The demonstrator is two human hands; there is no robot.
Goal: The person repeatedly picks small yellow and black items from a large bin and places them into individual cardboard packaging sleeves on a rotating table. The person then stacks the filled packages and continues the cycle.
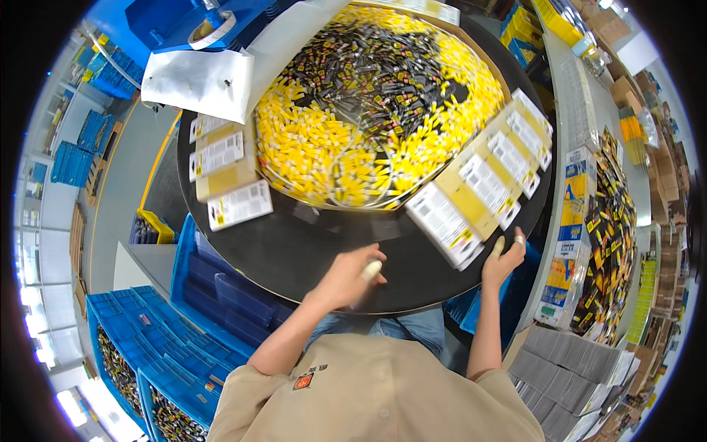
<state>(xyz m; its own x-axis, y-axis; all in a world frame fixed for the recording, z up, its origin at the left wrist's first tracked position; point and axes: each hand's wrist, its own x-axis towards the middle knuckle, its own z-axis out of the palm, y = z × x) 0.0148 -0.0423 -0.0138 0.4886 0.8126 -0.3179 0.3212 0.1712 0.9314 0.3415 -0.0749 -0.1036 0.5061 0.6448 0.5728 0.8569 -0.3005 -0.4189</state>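
My left hand (356,275) is over the near part of a round black table (317,258), its fingers curled toward the thumb. A pale cover sits on one digit. A faint translucent patch shows under that hand; I cannot make out what it is. My right hand (504,259) is at the table's right rim, fingers apart, beside the nearest stack of printed white cards (445,225). It also wears a pale finger cover, and nothing shows in it. In the table's middle, a low-walled holder brims with small yellow-and-white tubes (309,147) and black tubes (368,66).
More white cards (239,205) lie at the table's left. A blue machine (177,26) with a white sheet (199,81) stands beyond. Blue crates (158,331) are at lower left. On the right are a box of dark packages (607,243) and grey card stacks (563,361).
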